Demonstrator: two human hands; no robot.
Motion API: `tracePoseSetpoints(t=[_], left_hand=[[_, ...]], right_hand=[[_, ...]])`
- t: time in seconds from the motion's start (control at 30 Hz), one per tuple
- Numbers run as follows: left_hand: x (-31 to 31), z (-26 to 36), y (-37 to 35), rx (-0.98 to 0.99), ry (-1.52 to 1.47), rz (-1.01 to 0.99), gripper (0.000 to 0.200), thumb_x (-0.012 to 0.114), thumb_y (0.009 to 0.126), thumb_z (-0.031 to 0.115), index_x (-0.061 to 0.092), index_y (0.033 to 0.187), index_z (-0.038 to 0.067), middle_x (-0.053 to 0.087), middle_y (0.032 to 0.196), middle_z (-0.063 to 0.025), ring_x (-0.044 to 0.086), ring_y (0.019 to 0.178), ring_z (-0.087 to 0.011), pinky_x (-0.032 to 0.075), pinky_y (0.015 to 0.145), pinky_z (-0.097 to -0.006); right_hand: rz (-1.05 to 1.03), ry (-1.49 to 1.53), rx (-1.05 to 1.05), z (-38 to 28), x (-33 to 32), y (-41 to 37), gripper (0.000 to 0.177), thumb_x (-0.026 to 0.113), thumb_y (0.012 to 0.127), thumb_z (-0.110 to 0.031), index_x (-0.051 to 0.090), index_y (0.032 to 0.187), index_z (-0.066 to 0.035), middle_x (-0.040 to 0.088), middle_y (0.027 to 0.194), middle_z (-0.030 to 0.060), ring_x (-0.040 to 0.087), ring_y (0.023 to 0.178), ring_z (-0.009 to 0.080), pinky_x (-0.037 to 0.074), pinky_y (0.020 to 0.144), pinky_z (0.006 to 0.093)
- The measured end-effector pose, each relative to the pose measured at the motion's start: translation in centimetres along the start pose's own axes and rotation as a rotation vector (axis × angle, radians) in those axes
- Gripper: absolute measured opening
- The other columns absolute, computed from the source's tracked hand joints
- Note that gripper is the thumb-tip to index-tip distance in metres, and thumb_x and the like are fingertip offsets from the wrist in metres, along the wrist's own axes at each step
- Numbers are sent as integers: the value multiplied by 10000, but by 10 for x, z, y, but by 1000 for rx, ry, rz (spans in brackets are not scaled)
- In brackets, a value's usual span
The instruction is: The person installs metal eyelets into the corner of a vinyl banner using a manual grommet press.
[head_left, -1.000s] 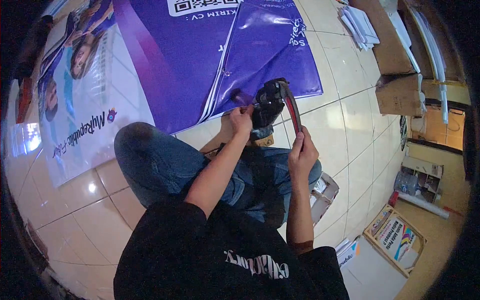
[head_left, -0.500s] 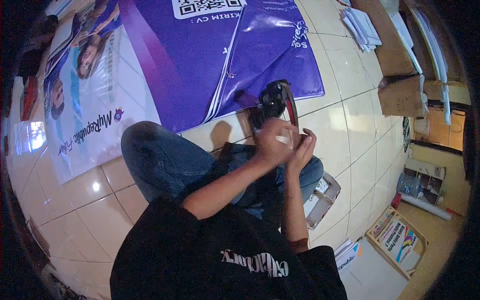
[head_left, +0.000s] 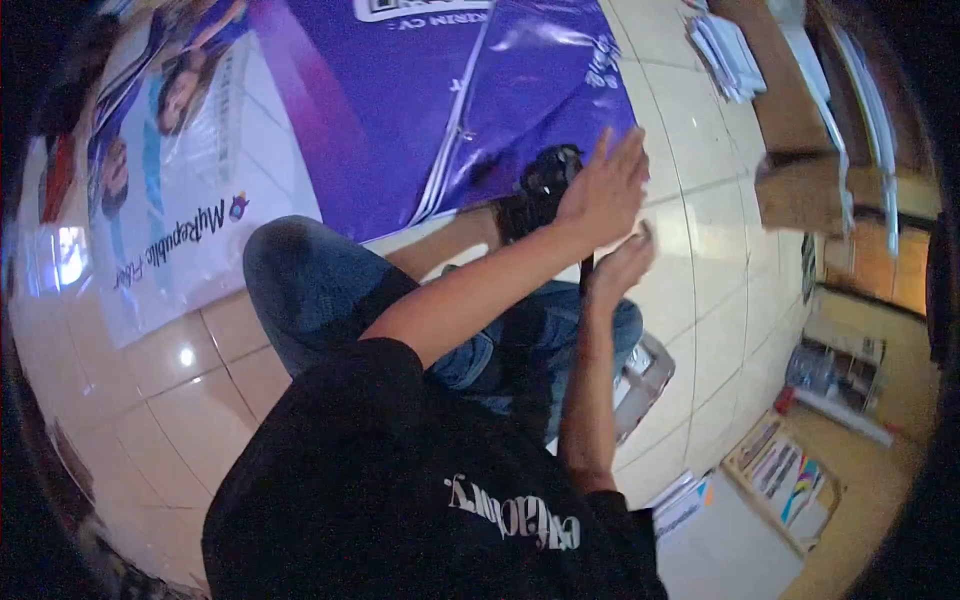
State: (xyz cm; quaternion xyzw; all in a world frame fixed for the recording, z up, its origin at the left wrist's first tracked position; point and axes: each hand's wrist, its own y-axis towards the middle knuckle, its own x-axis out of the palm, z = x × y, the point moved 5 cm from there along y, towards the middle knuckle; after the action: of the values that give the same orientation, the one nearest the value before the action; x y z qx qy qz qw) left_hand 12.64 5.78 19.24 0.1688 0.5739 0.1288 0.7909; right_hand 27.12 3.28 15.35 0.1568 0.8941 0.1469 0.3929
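A black metal tool (head_left: 545, 185) stands on the floor at the near edge of a purple printed banner (head_left: 370, 110), ahead of my crossed legs. My left hand (head_left: 608, 188) is over the tool's right side, fingers stretched out and apart, and covers most of its curved handle. A short dark piece (head_left: 587, 268) shows below the left palm, close to my right hand (head_left: 620, 268). The right hand is just beneath the left, its fingers curled and smeared by motion; I cannot tell whether it holds anything.
A white banner part (head_left: 260, 180) with printed lettering spreads to the left. By my right knee sits a small open tray (head_left: 645, 385). Cardboard boxes (head_left: 800, 190) and stacked papers (head_left: 725, 58) line the right side. A wooden-framed sign (head_left: 785, 480) lies at the lower right.
My hands were close together in front of the tool's handle, with a small white thing between them. The left has moved up and right and opened; the right has shifted slightly up and right.
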Motion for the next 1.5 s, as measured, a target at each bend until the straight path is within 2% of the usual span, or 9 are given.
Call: tracePoseSetpoints(t=[0.23, 0.33, 0.63, 0.77, 0.93, 1.0, 1.2, 1.3, 1.5], left_hand=[[10, 1, -8, -20, -42, 61, 504, 398, 913, 299, 414, 1325, 9, 283, 1444, -211, 194, 1375, -318, 110, 1106, -514], [7, 0, 6, -14, 51, -25, 568, 494, 853, 339, 429, 1312, 11, 302, 1423, -240, 226, 1361, -339, 145, 1094, -530], [12, -64, -46, -301, -882, 541, 302, 464, 881, 77, 531, 1152, -40, 526, 1226, -190, 487, 1157, -282, 341, 1010, -377], [125, -124, -111, -531, -1019, -80, 385, 410, 832, 31, 512, 1192, -58, 553, 1177, -209, 508, 1137, -286, 366, 988, -336], [140, -120, -128, -455, -1068, -358, 458, 430, 745, -41, 498, 1197, -31, 516, 1224, -187, 499, 1146, -301, 373, 986, -354], [111, -100, -113, 103, -188, -462, 441, 472, 748, 0, 519, 1187, 11, 498, 1247, -197, 482, 1146, -353, 393, 973, -396], [118, -139, -83, 217, -282, -528, 136, 541, 784, 114, 629, 850, 34, 637, 815, -158, 623, 825, -327, 496, 724, -420], [160, -227, -86, -523, -475, -606, 210, 533, 827, 168, 652, 886, 5, 656, 844, -171, 631, 807, -283, 483, 719, -346], [173, -267, -102, -706, -362, -175, 302, 546, 828, 262, 683, 1000, 55, 659, 969, -188, 643, 911, -318, 489, 817, -373]], right_hand=[[-302, -65, 108, 23, 39, -32, 386, 382, 910, -254, 596, 816, 53, 624, 876, 231, 605, 768, 235, 495, 656, 329], [-344, 666, 271, -35, 29, -29, 378, 349, 936, -234, 561, 965, 78, 612, 876, 204, 589, 816, 249, 473, 754, 370], [-441, 320, -253, -93, -38, -7, 269, 490, 849, -120, 546, 1073, 18, 539, 1048, 222, 528, 965, 393, 433, 852, 412], [-417, 622, -375, -107, -87, 4, 264, 542, 839, -133, 565, 1068, -2, 546, 1059, 183, 542, 990, 351, 436, 869, 380], [-241, 292, 0, 26, -159, -18, 101, 594, 813, -78, 613, 874, 1, 619, 865, 102, 597, 833, 209, 463, 773, 305], [-200, 188, 393, 145, -182, -55, 126, 588, 833, -98, 610, 884, 15, 624, 795, 69, 579, 753, 127, 461, 705, 269], [-804, -547, 565, 292, -217, -128, 255, 574, 810, -221, 651, 941, -16, 659, 904, 182, 643, 821, 297, 495, 718, 361], [-667, -530, 489, 321, -190, -144, 250, 602, 772, -168, 650, 987, -48, 642, 979, 191, 626, 867, 346, 496, 745, 402], [-274, -385, 388, 302, -161, -140, 262, 692, 739, -137, 659, 980, -38, 667, 924, 160, 654, 851, 303, 501, 747, 348]])
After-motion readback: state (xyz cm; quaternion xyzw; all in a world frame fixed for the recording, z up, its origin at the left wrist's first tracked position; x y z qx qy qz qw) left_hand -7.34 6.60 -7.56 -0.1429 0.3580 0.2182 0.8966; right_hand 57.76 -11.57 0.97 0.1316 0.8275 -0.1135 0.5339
